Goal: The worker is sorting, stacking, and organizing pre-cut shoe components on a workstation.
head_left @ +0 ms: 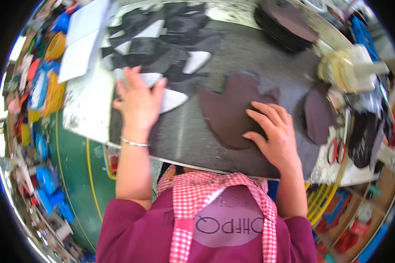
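My left hand has its fingers spread over the near end of several overlapping black cut pieces with white tips. Beside its thumb lies a white-tipped piece. To the right, a dark brown cut-out piece with pointed, wing-like corners lies flat on the black work mat. My right hand rests at that piece's right side, thumb and fingers apart and not closed round it. The exact contact under the left fingertips is hard to make out.
A stack of dark brown pieces stands at the far right. Another brown piece lies right of my hand, near red-handled scissors and a cream-coloured container. White sheets stand at the far left edge.
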`<state>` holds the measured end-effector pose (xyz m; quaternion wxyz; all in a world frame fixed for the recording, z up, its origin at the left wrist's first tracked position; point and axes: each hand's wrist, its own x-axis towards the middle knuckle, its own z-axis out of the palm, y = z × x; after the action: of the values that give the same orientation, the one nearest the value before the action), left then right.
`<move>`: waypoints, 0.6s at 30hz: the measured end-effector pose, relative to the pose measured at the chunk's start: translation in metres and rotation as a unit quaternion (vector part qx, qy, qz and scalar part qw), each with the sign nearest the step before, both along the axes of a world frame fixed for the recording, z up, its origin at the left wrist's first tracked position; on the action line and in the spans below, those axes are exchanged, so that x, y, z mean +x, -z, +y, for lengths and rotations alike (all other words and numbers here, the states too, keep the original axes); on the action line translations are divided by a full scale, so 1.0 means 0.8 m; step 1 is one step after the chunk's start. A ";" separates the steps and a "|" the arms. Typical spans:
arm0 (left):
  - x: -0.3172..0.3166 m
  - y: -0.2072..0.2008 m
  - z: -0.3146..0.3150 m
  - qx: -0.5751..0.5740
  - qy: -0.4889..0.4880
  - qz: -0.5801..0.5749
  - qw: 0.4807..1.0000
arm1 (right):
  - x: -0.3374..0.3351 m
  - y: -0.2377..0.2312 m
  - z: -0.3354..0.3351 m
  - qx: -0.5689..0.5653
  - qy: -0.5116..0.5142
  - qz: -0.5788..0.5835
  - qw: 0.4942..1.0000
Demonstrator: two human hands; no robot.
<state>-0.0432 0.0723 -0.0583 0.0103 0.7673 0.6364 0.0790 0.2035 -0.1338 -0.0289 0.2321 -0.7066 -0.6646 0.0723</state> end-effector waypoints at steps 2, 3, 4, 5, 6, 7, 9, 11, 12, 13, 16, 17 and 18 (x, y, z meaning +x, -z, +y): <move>-0.040 0.004 0.030 0.072 0.040 -0.084 0.993 | -0.001 -0.001 -0.003 0.021 -0.006 0.018 1.000; -0.048 -0.008 0.041 0.045 -0.018 -0.068 0.997 | 0.001 0.003 -0.008 0.043 0.003 0.037 0.998; -0.070 -0.010 0.049 0.098 0.053 -0.174 0.978 | 0.009 0.002 -0.016 0.038 0.020 0.031 0.999; -0.083 -0.015 0.056 0.155 0.101 -0.260 0.948 | 0.015 0.002 -0.022 0.080 0.050 0.032 0.995; -0.092 -0.017 0.060 0.201 0.075 -0.234 0.948 | 0.021 0.003 -0.029 0.121 0.080 0.029 0.989; -0.096 -0.021 0.059 0.246 0.086 -0.246 0.934 | 0.030 0.003 -0.037 0.148 0.130 0.019 0.980; -0.075 -0.051 0.040 0.360 0.201 -0.220 0.884 | 0.053 0.009 -0.060 0.161 0.248 -0.002 0.955; -0.020 -0.071 -0.008 0.386 0.302 -0.269 0.829 | 0.064 0.010 -0.072 0.158 0.301 -0.007 0.940; -0.004 -0.067 -0.025 0.384 0.356 -0.290 0.801 | 0.066 0.010 -0.075 0.130 0.326 -0.007 0.936; 0.008 -0.064 -0.050 0.329 0.419 -0.254 0.808 | 0.069 0.010 -0.079 0.101 0.354 -0.009 0.930; 0.052 -0.047 -0.120 0.170 0.532 -0.146 0.817 | 0.076 0.029 -0.083 0.106 0.310 -0.040 0.944; 0.064 -0.028 -0.133 0.119 0.554 -0.130 0.814 | 0.074 0.031 -0.082 0.106 0.306 -0.037 0.945; 0.075 -0.013 -0.141 0.067 0.578 -0.118 0.805 | 0.073 0.033 -0.082 0.117 0.325 0.027 0.938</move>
<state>0.0167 -0.0402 -0.0478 0.0776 0.9766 0.0626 0.1908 0.2617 -0.1994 -0.0555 0.3413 -0.8500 -0.3958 -0.0666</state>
